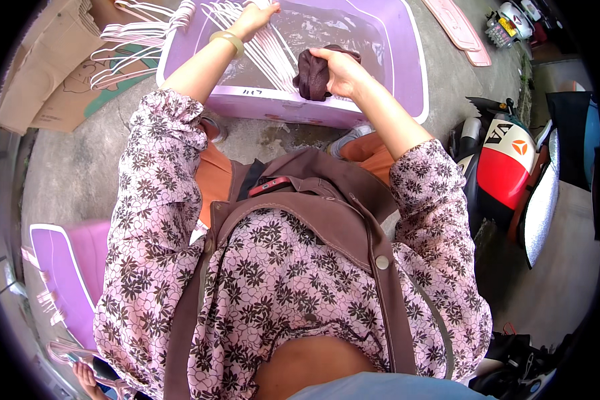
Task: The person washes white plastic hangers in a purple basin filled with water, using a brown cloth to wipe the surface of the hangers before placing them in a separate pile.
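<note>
A purple plastic tub (417, 60) holding water stands in front of me. A bundle of white wire hangers (263, 60) lies slantwise across it, the near ends on its near rim. My left hand (255, 21), with a bangle on the wrist, is closed on the hangers near their far end; some of its fingers are hidden. My right hand (343, 72) grips a bunched dark brown cloth (312, 75) over the near rim, right beside the hangers' near ends.
More white hangers (137, 40) hang over the tub's left side, near cardboard boxes (53, 67). A second purple tub (80, 267) stands at left, and another person's hand (85, 375) shows at lower left. A red-and-white scooter (507, 167) stands at right; a pink lid (457, 27) lies far right.
</note>
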The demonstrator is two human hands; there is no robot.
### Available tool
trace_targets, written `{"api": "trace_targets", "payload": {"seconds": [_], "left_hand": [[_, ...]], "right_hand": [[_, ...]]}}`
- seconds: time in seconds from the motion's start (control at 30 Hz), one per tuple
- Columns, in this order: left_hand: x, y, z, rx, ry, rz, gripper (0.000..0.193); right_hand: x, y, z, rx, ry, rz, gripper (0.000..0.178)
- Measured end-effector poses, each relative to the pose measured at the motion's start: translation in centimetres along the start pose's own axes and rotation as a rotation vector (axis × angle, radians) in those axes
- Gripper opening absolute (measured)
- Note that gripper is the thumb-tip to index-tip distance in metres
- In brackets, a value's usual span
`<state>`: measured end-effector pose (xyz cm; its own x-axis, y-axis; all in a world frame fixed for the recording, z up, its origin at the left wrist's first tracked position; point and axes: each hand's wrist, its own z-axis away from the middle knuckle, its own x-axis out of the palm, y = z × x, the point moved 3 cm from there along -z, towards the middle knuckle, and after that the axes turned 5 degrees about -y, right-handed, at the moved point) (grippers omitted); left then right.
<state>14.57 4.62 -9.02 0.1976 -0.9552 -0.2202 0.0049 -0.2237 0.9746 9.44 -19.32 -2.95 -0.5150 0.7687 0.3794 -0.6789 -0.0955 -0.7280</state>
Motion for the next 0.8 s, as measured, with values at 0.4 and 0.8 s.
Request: {"api": "trace_targets", "payload": {"seconds": [0.4,0.8], "left_hand": [[0.9,-0.6,1.0,0.052,0.135,-0.185,0.039],[2.7,1.3,3.4,0.040,0.137,-0.137,0.050]], "right_hand": [[3.7,4.8,3.5,-0.337,-0.217,1.450,0.035],[1.6,17.0,-2.6,-0.372,0.140,2.979,0.052]]}}
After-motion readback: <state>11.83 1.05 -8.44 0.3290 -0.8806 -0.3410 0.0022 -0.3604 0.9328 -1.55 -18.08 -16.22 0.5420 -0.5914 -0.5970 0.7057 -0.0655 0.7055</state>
